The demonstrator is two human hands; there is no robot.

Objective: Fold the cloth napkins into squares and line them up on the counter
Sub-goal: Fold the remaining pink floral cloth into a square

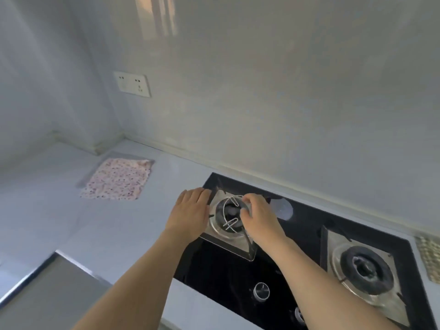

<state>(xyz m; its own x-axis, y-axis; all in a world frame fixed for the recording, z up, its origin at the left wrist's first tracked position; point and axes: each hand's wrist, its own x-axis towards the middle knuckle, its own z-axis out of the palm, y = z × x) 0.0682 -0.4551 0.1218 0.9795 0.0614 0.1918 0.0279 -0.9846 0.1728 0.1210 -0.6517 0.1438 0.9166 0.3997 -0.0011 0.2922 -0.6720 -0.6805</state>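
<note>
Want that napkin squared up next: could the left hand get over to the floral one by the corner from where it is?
Probably yes. The left hand rests flat at the stove's edge, holding nothing, and only bare counter lies between it and the floral napkin.

- My left hand (190, 211) is bare: I can see no ring and no glove on it.
- My right hand (258, 216) is bare too, with no ring or glove in sight.
- Both my forearms are uncovered as far as they show; no sleeve, cuff, watch or bracelet shows.
- My nails are too blurred to tell.
</note>
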